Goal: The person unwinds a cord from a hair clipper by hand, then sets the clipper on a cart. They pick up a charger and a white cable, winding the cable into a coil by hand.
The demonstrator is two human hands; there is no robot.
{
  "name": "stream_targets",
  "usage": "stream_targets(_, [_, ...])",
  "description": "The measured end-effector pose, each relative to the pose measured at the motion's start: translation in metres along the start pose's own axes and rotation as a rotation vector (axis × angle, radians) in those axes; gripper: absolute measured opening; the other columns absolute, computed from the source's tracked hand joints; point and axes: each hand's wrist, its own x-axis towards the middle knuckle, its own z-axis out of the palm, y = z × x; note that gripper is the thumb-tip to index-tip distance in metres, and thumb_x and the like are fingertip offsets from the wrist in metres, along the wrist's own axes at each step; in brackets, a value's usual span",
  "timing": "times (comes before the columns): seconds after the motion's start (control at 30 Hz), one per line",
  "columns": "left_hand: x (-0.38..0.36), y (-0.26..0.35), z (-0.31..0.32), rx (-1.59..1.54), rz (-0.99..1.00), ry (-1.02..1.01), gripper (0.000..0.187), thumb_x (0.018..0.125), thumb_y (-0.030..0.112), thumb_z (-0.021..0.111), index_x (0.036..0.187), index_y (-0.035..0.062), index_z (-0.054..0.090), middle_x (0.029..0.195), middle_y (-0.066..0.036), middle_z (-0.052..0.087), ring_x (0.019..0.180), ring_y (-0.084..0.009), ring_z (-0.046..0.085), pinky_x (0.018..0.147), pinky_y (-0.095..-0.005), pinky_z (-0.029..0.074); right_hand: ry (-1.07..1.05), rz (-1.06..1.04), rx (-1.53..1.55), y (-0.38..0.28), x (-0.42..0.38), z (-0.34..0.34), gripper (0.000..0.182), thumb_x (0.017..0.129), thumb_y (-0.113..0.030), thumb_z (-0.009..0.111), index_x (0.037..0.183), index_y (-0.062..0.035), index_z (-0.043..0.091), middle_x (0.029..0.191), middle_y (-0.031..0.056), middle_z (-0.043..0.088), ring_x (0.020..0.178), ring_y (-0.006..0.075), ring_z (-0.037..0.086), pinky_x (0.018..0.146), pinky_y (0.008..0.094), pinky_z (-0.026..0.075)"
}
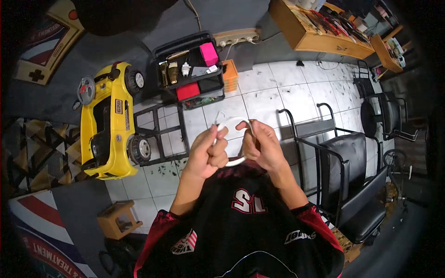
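A white cable [236, 161], bent into a loop, is held between my two hands in front of my chest. My left hand [207, 152] is closed around one side of it, and a thin curved end sticks up past the thumb. On the other side, the fingers of my right hand [263, 145] are curled in and pinch the loop. Part of the cable is hidden behind the fingers. Below the hands is the black and red shirt [222, 231] that I wear.
Ahead stands a black trolley [194, 104] with clippers and a pink box [209, 54]. A yellow toy car [104, 139] is at left on a black frame [160, 132]. Black chairs [345, 162] stand at right. A wooden drawer unit [320, 44] holds tools. Dark hair clippings lie on the tiles.
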Motion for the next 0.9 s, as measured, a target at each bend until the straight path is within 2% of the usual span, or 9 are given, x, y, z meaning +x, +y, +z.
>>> stream_targets(0.03, [-0.001,-0.001,0.0,-0.02,-0.068,-0.024,0.028,0.104,0.034,0.033,0.092,0.0096,0.041,0.054,0.008,0.024,0.035,-0.0036,0.015,0.036,-0.0231,0.012,0.075,-0.122,-0.287,0.004,0.005,-0.004,0.043,0.104,-0.033,0.033,0.113,0.0033,0.055,0.063,0.0035,0.051,0.051,0.0085,0.044,0.049,0.0227,0.037])
stream_targets(0.07, [-0.003,0.0,0.002,0.032,-0.135,-0.041,0.028,0.103,0.034,0.034,0.093,0.0093,0.042,0.055,0.008,0.024,0.036,-0.0036,0.016,0.036,-0.0231,0.013,0.118,-0.25,-0.417,0.011,0.015,-0.017,0.042,0.104,-0.031,0.033,0.122,0.0015,0.053,0.088,0.0118,0.062,0.08,0.0156,0.059,0.074,0.0271,0.046])
stream_targets(0.13, [-0.007,0.001,0.012,0.137,-0.274,-0.073,0.029,0.103,0.035,0.037,0.095,0.0086,0.044,0.056,0.008,0.023,0.039,-0.0035,0.017,0.038,-0.0232,0.015,0.178,-0.352,-0.469,0.014,0.029,-0.019,0.043,0.103,-0.029,0.034,0.128,0.0012,0.051,0.112,0.0149,0.062,0.11,0.0223,0.055,0.096,0.0331,0.039])
stream_targets(0.2, [-0.006,0.004,0.015,0.221,-0.391,-0.163,0.03,0.103,0.035,0.039,0.098,0.0066,0.046,0.059,0.008,0.025,0.042,-0.003,0.019,0.039,-0.0223,0.015,-0.063,-0.206,-0.693,0.023,0.034,-0.046,0.048,0.101,-0.033,0.035,0.126,0.0046,0.052,0.13,0.0176,0.054,0.128,0.0252,0.045,0.104,0.0383,0.031])
stream_targets(0.27, [-0.011,0.005,0.018,0.266,-0.423,-0.065,0.03,0.104,0.027,0.035,0.1,0.0007,0.049,0.056,0.008,0.025,0.039,-0.0027,0.019,0.036,-0.0221,0.016,-0.216,0.161,-0.844,0.006,0.029,-0.052,0.033,0.098,-0.027,0.05,0.096,0.0012,0.066,0.092,0.0076,0.066,0.089,0.0148,0.058,0.083,0.0285,0.045])
stream_targets(0.4, [-0.021,0.02,0.01,0.548,-0.388,0.055,0.029,0.103,0.028,0.039,0.101,0.0014,0.051,0.058,0.008,0.027,0.042,-0.0022,0.021,0.038,-0.0211,0.017,-0.193,-0.162,-0.936,-0.033,0.027,-0.046,0.019,0.091,-0.014,0.062,0.078,0.0005,0.061,0.075,0.0018,0.06,0.072,0.0071,0.051,0.066,0.0229,0.042])
stream_targets(0.57, [-0.038,0.038,-0.017,0.291,-0.159,0.219,0.031,0.102,0.034,0.042,0.096,0.0048,0.05,0.061,0.008,0.028,0.045,-0.0029,0.022,0.042,-0.0209,0.019,-0.092,-0.428,-1.166,-0.048,0.023,-0.029,0.013,0.088,-0.005,0.062,0.098,0.002,0.067,0.076,0.0069,0.062,0.068,0.0109,0.055,0.063,0.0245,0.044])
stream_targets(0.83, [-0.031,0.066,-0.017,0.252,0.696,0.445,0.032,0.101,0.036,0.042,0.097,0.0059,0.049,0.061,0.007,0.022,0.047,-0.005,0.018,0.046,-0.0238,0.018,-0.003,-0.382,-1.375,0.013,0.004,-0.047,0.015,0.087,-0.008,0.062,0.099,0.0004,0.067,0.073,0.0123,0.06,0.057,0.0235,0.056,0.053,0.0321,0.045])
stream_targets(0.9, [-0.023,0.065,-0.021,0.286,0.696,0.496,0.031,0.102,0.036,0.041,0.098,0.0058,0.048,0.061,0.006,0.022,0.048,-0.0053,0.019,0.048,-0.0242,0.019,-0.043,-0.414,-1.402,0.02,-0.006,-0.046,0.016,0.085,-0.009,0.064,0.099,-0.0013,0.068,0.072,0.011,0.06,0.056,0.0254,0.057,0.052,0.0336,0.045])
